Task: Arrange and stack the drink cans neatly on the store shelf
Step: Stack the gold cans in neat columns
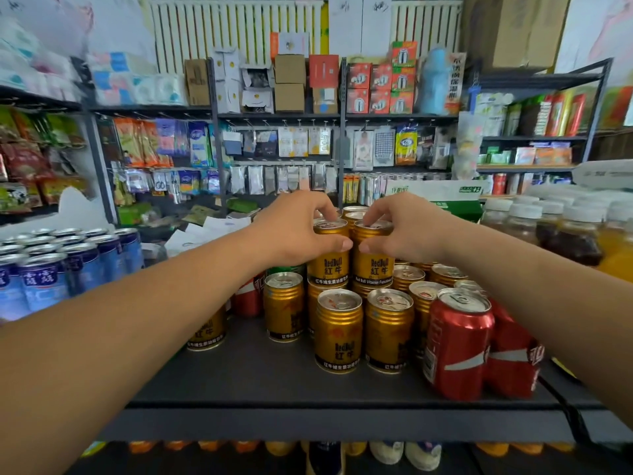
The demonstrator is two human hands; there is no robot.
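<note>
Gold Red Bull cans stand on a dark shelf [260, 378]. My left hand [301, 228] grips the top of one gold can [329, 265] in the upper layer. My right hand [400, 228] grips the gold can [374, 269] right beside it. Both held cans rest on other gold cans below. More gold cans [339, 332] stand in front, one [283, 306] to the left, and further ones behind the held pair. Red cola cans [457, 344] stand at the right front.
Blue cans [44, 279] fill the shelf at the left. White-capped bottles [565, 228] stand at the right. A red can [248, 296] is half hidden behind my left forearm. Racks of packaged goods line the back wall. The shelf's front left part is bare.
</note>
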